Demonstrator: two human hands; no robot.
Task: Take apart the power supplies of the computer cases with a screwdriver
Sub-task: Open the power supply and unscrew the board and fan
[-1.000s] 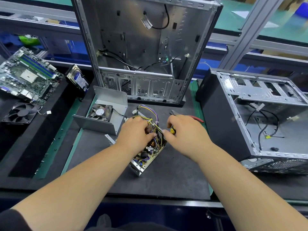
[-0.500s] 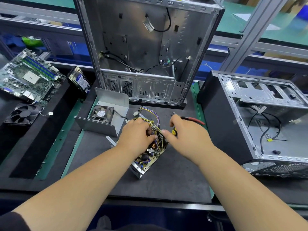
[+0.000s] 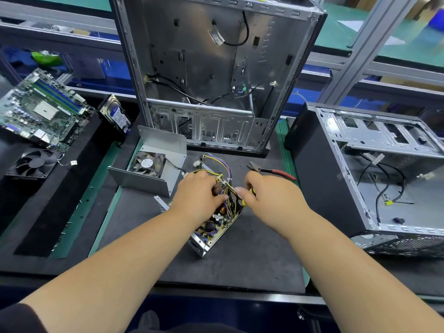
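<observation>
The right hand (image 3: pixel 271 195) is closed round a yellow-and-black screwdriver (image 3: pixel 247 197), whose tip is hidden among the wiring; which fastener it engages cannot be determined. The left hand (image 3: pixel 197 195) grips the opened power supply (image 3: pixel 213 227), fingers curled over the yellow and purple wire bundle (image 3: pixel 222 171) at its far end, steadying the unit. The power supply lies at an angle on the dark work mat (image 3: pixel 240 255), board and components exposed. Just left of the power supply and beyond it sits its removed cover (image 3: pixel 156 164), with the fan still fixed inside. Assessment: the unit is out of its case and the housing is split; the circuit board remains seated in the lower tray, so board removal and fan separation appear outstanding. Directly behind the power supply stands an upright stripped case (image 3: pixel 211 75); well to the right of the power supply lies a second case (image 3: pixel 374 169) on its side, with only loose cables visible inside. Red-handled cutters (image 3: pixel 274 171) lie just beyond the right hand. Far left of the power supply are a motherboard (image 3: pixel 40 109), a hard drive (image 3: pixel 116 114) and a loose fan (image 3: pixel 33 163). The wire bundle crowds the screwdriver's working area and is the evident obstruction.
</observation>
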